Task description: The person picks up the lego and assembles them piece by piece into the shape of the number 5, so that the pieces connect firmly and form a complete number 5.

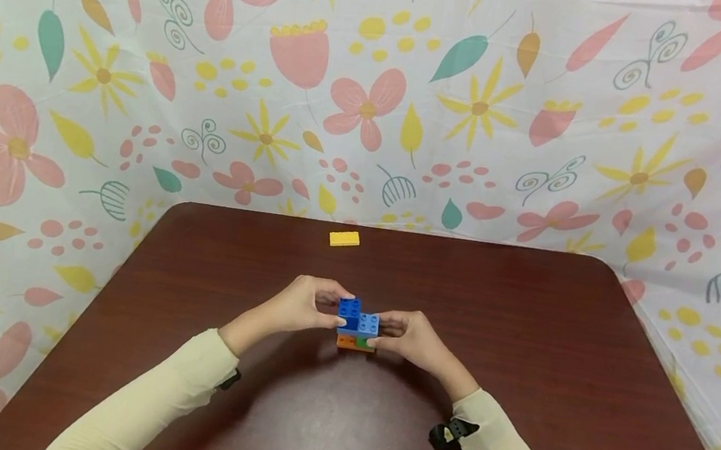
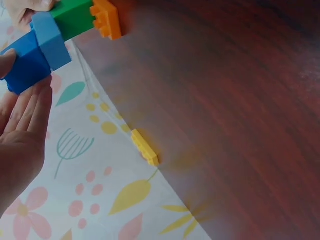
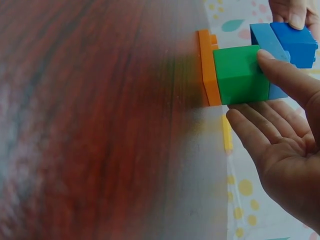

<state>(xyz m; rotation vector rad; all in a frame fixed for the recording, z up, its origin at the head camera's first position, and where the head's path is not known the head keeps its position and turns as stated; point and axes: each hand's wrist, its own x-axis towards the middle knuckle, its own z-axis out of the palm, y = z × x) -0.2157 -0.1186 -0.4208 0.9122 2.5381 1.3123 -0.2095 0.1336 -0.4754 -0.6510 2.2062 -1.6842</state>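
A small stack of toy building bricks stands over the table between both hands. Its base is a flat orange brick [image 3: 209, 70], with a green brick [image 3: 239, 77] on one end. Over the green one lies a light blue brick [image 1: 369, 323], which juts out to the left. A dark blue brick [image 1: 349, 315] sits on that left end, studs up. My left hand [image 1: 302, 305] pinches the dark blue brick between thumb and fingers. With its thumb on the near side and fingers behind, my right hand [image 1: 415, 340] grips the green brick just under the light blue one.
A flat yellow brick [image 1: 344, 239] lies near the far edge of the dark brown table [image 1: 527, 308]. Behind the table hangs a white cloth [image 1: 439, 144] printed with flowers and leaves.
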